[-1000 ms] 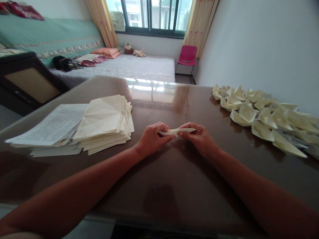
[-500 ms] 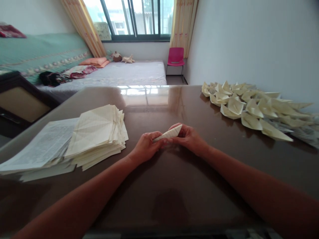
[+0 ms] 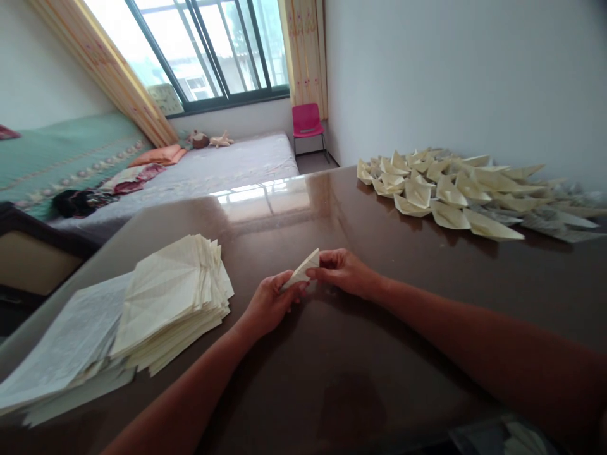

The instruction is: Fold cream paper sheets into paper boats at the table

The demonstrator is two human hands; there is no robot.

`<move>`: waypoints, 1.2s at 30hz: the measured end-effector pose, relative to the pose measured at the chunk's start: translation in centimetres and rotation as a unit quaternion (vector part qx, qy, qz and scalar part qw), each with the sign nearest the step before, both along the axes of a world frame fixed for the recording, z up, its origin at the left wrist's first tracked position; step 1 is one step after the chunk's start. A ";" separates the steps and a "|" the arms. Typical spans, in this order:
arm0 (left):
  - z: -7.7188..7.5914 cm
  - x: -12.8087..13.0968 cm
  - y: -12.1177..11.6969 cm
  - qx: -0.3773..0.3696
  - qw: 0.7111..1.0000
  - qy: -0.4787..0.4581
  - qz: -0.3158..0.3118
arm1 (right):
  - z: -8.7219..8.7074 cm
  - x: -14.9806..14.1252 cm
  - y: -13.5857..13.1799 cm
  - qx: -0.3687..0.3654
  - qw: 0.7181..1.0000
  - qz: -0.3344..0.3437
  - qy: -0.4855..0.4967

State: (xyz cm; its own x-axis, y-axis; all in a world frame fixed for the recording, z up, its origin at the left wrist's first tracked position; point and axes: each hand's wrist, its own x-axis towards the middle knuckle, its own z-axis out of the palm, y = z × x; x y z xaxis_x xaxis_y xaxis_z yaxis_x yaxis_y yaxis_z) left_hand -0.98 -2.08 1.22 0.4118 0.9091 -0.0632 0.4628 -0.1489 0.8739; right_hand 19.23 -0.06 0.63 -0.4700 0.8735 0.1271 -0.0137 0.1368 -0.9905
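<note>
A small piece of folded cream paper (image 3: 303,269) is held above the middle of the table, its pointed tip turned up and away from me. My left hand (image 3: 272,302) is closed on its lower left end, thumb on top and fingers beneath. At the upper right side, my right hand (image 3: 345,272) pinches the paper between thumb and fingers. Part of the paper is covered by the fingers, so its full shape is hidden.
To the left lies a stack of creased cream sheets (image 3: 164,291) beside printed white sheets (image 3: 78,338). Many folded paper boats (image 3: 450,193) cluster at the right by the wall. Beyond the glossy brown table (image 3: 265,234) are a bed (image 3: 246,161) and a pink chair (image 3: 306,120).
The view has tilted and turned, shifting the whole room in the picture. The folded paper stands more steeply, and my right hand has shifted its grip to the paper's right side.
</note>
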 end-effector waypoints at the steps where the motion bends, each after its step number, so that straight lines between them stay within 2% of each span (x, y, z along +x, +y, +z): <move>1: 0.0 -0.1 0.1 -0.001 1.000 0.003 -0.001 | 0.1 0.1 0.0 0.012 1.000 -0.018 -0.006; 6: 0.1 -0.1 0.1 -0.019 1.000 -0.006 -0.008 | 0.4 0.3 0.2 0.066 0.995 -0.067 -0.033; 11: -0.2 0.1 0.2 -0.023 0.999 -0.023 0.000 | 0.5 0.5 0.4 0.048 0.994 -0.094 -0.030; 13: -0.1 0.1 0.2 -0.016 1.000 -0.023 0.001 | 0.4 0.3 0.2 0.023 0.998 -0.051 -0.009; 16: 0.3 0.3 0.0 -0.010 1.000 -0.026 -0.008 | 0.1 -0.3 -0.3 -0.025 0.997 0.050 0.046; 18: 0.6 0.4 -0.2 -0.012 0.999 -0.027 -0.014 | -0.1 -0.6 -0.5 -0.040 0.995 0.069 0.065; 26: 0.6 0.2 0.0 -0.040 0.999 -0.005 -0.015 | 0.5 0.8 0.7 -0.007 0.998 -0.070 -0.002; 36: 0.3 0.2 -0.3 -0.034 0.999 -0.032 -0.012 | 0.0 0.2 0.1 0.052 0.997 -0.038 -0.045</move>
State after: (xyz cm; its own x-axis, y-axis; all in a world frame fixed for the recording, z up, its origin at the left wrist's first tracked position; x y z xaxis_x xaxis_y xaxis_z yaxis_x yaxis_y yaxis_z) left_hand -0.74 -2.33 1.48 0.4389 0.8933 -0.0975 0.4017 -0.0980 0.9105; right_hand 19.41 0.06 0.63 -0.4160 0.8916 0.1790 0.0887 0.2357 -0.9678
